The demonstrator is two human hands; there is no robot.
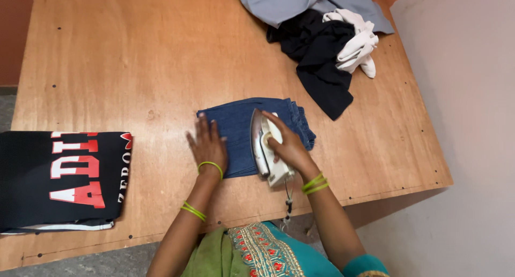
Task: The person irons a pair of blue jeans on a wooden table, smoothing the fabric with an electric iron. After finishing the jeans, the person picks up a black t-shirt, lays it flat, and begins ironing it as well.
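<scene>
Pressing: right hand (pixel 287 143) clamped on one white iron (pixel 266 148), atop one folded denim piece (pixel 236 129).
Left hand (pixel 207 145): flat, fingers spread, on the denim's left edge.
Room: bare wooden surface (pixel 139 67) ahead and left — near edge just behind both wrists.
Others: one black printed shirt (pixel 59 177) far left; three garments (pixel 322 35) piled ahead-right.

Head camera looks steeply down, close over the wooden table (pixel 161 67).

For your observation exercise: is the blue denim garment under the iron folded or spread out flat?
Folded. The denim garment forms a compact rectangle with layered edges stacked at its right end, under the iron, right hand and left hand.
</scene>
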